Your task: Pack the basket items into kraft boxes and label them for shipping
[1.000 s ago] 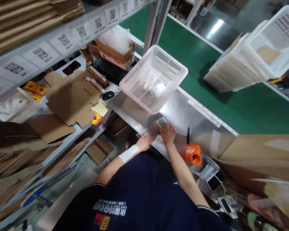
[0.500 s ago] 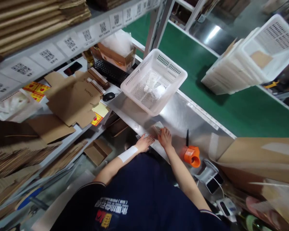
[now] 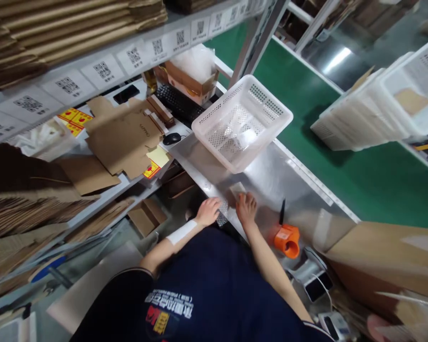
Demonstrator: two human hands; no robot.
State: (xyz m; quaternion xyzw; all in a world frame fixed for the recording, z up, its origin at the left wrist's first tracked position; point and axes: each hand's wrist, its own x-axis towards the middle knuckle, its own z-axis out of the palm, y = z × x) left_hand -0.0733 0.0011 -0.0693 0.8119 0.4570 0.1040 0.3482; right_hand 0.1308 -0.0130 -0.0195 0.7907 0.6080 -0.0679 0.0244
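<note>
My left hand (image 3: 207, 211) is closed on the edge of a sheet of bubble wrap (image 3: 222, 213) at the near edge of the steel worktable (image 3: 267, 173). My right hand (image 3: 246, 208) presses down on a small flat packet (image 3: 237, 188) lying on the wrap, fingers curled over it. A white wristband (image 3: 181, 232) circles my left forearm. A white perforated plastic basket (image 3: 243, 122) stands on the table just beyond the hands.
An orange tape dispenser (image 3: 286, 239) and a black pen (image 3: 282, 211) lie right of my right hand. Flat cardboard blanks (image 3: 124, 137), a mouse (image 3: 171, 138) and a keyboard (image 3: 178, 103) sit left. A green conveyor (image 3: 342, 152) runs behind, carrying stacked white baskets (image 3: 374, 107). A large carton (image 3: 385, 259) stands right.
Both hands have drawn back toward the table's near edge with the wrap and packet. My left hand has gone from lying flat to gripping the wrap. The camera view shifted slightly.
</note>
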